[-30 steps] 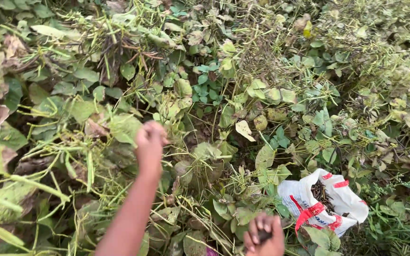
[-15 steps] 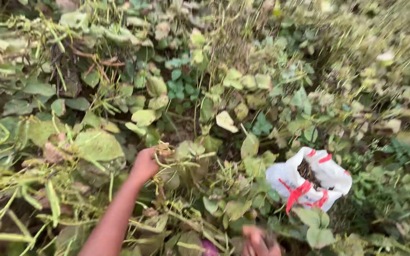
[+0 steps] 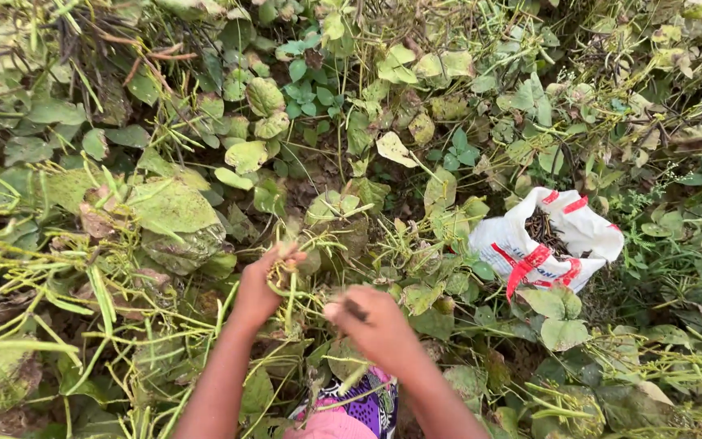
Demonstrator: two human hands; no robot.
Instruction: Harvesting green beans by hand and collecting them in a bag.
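My left hand (image 3: pixel 260 284) is closed around a small cluster of thin green bean pods and stems (image 3: pixel 286 280) among the vines. My right hand (image 3: pixel 371 321) sits just to its right, fingers pinched on a small dark pod (image 3: pixel 354 309), slightly blurred. Long green pods (image 3: pixel 99 293) hang through the leaves to the left. A white plastic bag with red stripes (image 3: pixel 546 244) lies open on the plants to the right, with dark dried pods inside.
Dense bean vines with broad green and yellowing leaves (image 3: pixel 172 207) cover the ground all around. Dry brown stems (image 3: pixel 123 49) show at the upper left. A pink and purple patterned cloth (image 3: pixel 359 410) shows at the bottom between my arms.
My right hand has risen from the bottom edge to beside my left hand. My left hand has closed on the pod cluster. The view has tilted downward.
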